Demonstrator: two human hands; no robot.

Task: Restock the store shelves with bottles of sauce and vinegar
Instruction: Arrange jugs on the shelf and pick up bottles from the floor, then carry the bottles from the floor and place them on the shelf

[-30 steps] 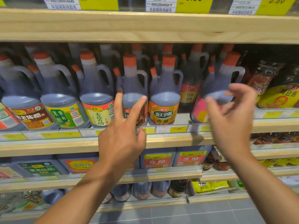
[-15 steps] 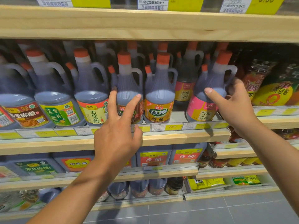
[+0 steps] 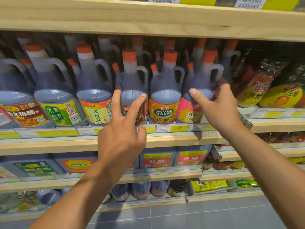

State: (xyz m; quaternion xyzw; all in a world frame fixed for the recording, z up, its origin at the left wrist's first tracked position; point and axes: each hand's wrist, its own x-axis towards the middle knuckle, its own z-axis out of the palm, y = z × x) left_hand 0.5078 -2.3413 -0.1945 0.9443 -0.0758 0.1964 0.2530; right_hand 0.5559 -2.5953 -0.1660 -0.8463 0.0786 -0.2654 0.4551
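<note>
Dark vinegar jugs (image 3: pixel 92 83), orange-red caps (image 3: pixel 129 54). Pink-and-yellow label (image 3: pixel 189 111) at 3 o'clock of orange-and-green label (image 3: pixel 163 113). Pale wood shelf edge (image 3: pixel 49 146); yellow price tags (image 3: pixel 179 128). Grey floor tiles (image 3: pixel 189 215).

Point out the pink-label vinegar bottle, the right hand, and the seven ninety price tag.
pink-label vinegar bottle (image 3: pixel 189 111), head view, on its label.
right hand (image 3: pixel 219 106), head view, back of hand.
7.90 price tag (image 3: pixel 178 128), head view, yellow part.

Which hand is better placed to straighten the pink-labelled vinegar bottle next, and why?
The right hand: its thumb and fingers already wrap the pink-labelled bottle. The left hand rests straight fingers on the brown-labelled bottle, two places away.
</note>
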